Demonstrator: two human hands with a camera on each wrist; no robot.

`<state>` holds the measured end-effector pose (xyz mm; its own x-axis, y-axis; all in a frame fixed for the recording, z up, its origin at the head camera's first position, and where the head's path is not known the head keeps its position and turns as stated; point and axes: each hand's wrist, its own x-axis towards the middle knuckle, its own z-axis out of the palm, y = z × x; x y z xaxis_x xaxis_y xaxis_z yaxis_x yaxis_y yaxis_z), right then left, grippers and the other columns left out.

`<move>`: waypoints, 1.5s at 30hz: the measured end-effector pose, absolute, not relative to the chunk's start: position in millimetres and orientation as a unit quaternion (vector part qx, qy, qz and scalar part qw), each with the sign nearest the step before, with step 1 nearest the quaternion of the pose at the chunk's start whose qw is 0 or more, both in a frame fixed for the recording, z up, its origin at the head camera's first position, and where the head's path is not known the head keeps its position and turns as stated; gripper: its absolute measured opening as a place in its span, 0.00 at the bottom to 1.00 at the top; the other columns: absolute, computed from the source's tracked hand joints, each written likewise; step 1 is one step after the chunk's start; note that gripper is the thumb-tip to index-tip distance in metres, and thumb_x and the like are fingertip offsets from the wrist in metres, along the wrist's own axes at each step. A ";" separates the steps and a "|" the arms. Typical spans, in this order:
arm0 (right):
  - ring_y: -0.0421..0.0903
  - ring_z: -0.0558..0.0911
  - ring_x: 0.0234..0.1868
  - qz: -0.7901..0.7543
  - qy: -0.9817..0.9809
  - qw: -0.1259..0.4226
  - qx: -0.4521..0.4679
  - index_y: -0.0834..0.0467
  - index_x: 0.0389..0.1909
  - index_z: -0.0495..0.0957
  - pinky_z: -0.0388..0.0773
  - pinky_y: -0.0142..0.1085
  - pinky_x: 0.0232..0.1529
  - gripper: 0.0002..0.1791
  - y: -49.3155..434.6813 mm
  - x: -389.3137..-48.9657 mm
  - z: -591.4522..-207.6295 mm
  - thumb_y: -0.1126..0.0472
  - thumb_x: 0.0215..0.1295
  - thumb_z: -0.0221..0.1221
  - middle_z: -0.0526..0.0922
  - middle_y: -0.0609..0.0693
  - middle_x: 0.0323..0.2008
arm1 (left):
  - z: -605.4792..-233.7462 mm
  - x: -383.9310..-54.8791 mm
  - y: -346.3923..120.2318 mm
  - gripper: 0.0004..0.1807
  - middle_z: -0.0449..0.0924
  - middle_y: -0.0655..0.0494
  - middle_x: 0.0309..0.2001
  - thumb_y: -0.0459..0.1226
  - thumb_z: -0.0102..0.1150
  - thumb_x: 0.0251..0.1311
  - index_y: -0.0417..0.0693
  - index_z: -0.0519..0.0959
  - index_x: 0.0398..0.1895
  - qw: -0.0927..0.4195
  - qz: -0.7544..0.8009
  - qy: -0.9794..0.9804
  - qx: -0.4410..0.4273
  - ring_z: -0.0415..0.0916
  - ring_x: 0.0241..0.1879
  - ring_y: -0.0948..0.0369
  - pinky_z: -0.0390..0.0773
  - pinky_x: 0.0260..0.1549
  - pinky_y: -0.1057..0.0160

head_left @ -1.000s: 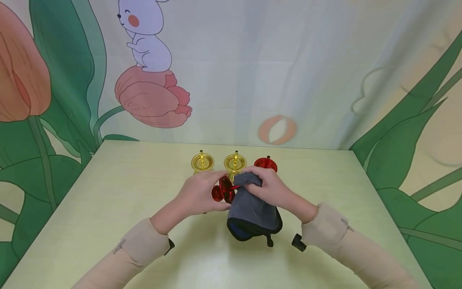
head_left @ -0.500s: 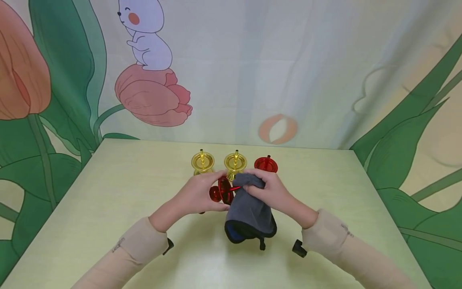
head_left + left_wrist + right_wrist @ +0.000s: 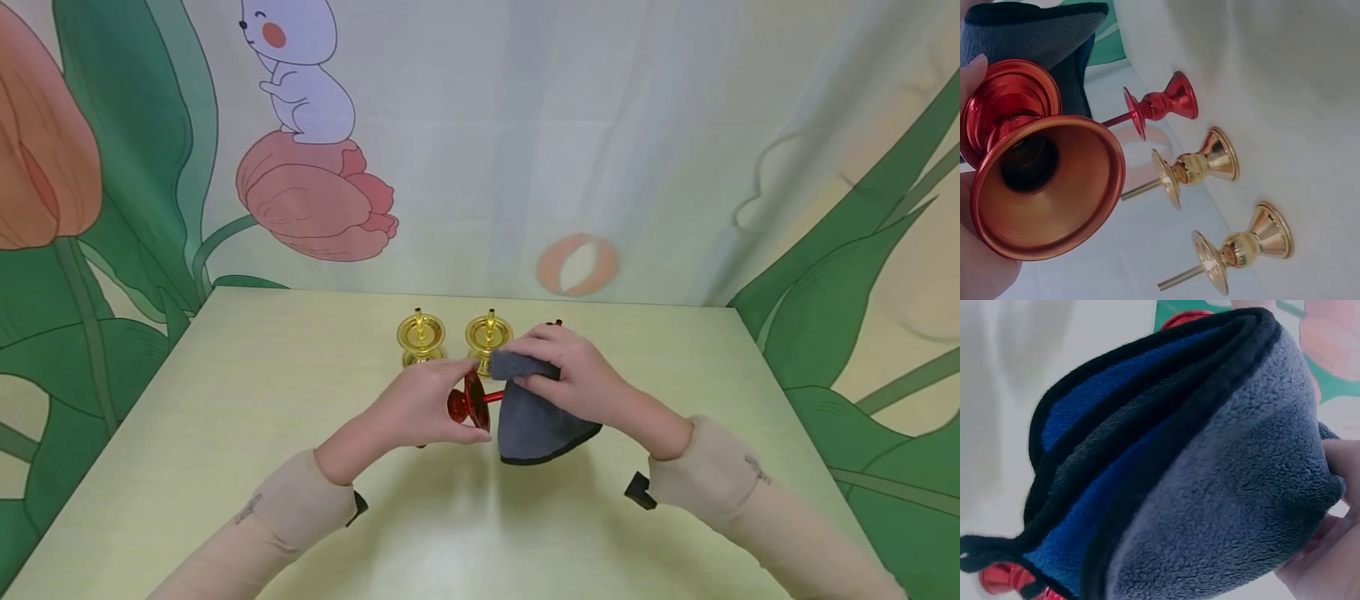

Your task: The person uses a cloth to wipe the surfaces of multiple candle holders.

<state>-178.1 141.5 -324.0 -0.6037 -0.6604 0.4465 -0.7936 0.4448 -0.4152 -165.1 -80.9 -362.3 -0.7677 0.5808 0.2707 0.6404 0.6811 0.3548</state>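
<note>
My left hand [image 3: 420, 404] grips a red metallic candlestick [image 3: 476, 402] on its side, base toward the palm and spike pointing right. Its hollow base [image 3: 1079, 200] faces the camera in the left wrist view. My right hand [image 3: 577, 379] pinches a folded grey cloth [image 3: 536, 425] with black edging; a blue inner side [image 3: 1107, 506] shows in the right wrist view. The cloth is at the spike's end and hides its tip. Behind the hands stand two gold candlesticks, a left one [image 3: 420, 335] and a middle one [image 3: 489, 335].
Another red candlestick [image 3: 1163, 103] stands upright in line with the gold ones; my right hand mostly hides it in the head view. All stand on a pale table [image 3: 262, 400] before a printed curtain [image 3: 465, 167]. A red shiny piece [image 3: 1000, 578] shows past the cloth.
My right hand has moved right and slightly up with the cloth, whose lower edge has swung up and right. My left hand still holds the red candlestick, shifted slightly right.
</note>
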 end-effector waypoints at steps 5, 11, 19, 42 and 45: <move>0.43 0.74 0.42 0.241 -0.833 0.100 0.487 0.55 0.45 0.78 0.73 0.35 0.40 0.18 130.6 -173.7 -327.0 0.65 0.51 0.59 0.79 0.49 0.41 | -361.4 -163.5 -77.9 0.40 0.75 0.63 0.32 0.59 0.66 0.33 0.49 0.71 0.51 0.086 -0.220 -0.903 -0.358 0.67 0.27 0.70 0.69 0.23 0.75; 0.44 0.73 0.48 0.261 -0.832 0.015 0.490 0.55 0.49 0.76 0.73 0.36 0.44 0.19 131.2 -171.6 -329.8 0.61 0.54 0.57 0.77 0.50 0.47 | -363.4 -164.2 -80.9 0.42 0.77 0.59 0.40 0.59 0.66 0.32 0.46 0.71 0.53 0.093 -0.213 -0.904 -0.359 0.71 0.31 0.67 0.72 0.28 0.73; 0.50 0.71 0.57 0.286 -0.833 -0.030 0.472 0.52 0.46 0.79 0.72 0.42 0.51 0.14 133.0 -170.8 -331.8 0.58 0.60 0.54 0.74 0.56 0.53 | -364.0 -165.0 -84.1 0.44 0.77 0.60 0.39 0.59 0.67 0.31 0.46 0.70 0.54 0.094 -0.203 -0.908 -0.354 0.69 0.31 0.68 0.70 0.25 0.74; 0.40 0.78 0.38 0.268 -0.859 -0.004 0.437 0.55 0.44 0.77 0.76 0.30 0.38 0.14 126.2 -169.7 -347.5 0.60 0.55 0.59 0.81 0.48 0.40 | -368.9 -160.7 -80.4 0.43 0.78 0.55 0.41 0.58 0.68 0.29 0.41 0.72 0.49 0.255 -0.123 -0.857 -0.430 0.75 0.39 0.62 0.77 0.31 0.69; 0.39 0.77 0.37 0.324 -0.864 -0.053 0.383 0.55 0.43 0.76 0.75 0.30 0.38 0.13 126.2 -171.3 -347.6 0.60 0.56 0.58 0.81 0.47 0.39 | -372.3 -160.4 -79.1 0.44 0.78 0.54 0.44 0.58 0.68 0.29 0.40 0.71 0.50 0.316 -0.096 -0.832 -0.446 0.75 0.44 0.60 0.77 0.40 0.66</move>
<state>-171.3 126.2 -347.6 -0.7014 -0.6956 0.1554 -0.6263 0.4974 -0.6003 -160.4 -79.1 -372.3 -0.4025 0.6814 0.6112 0.8032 0.5832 -0.1212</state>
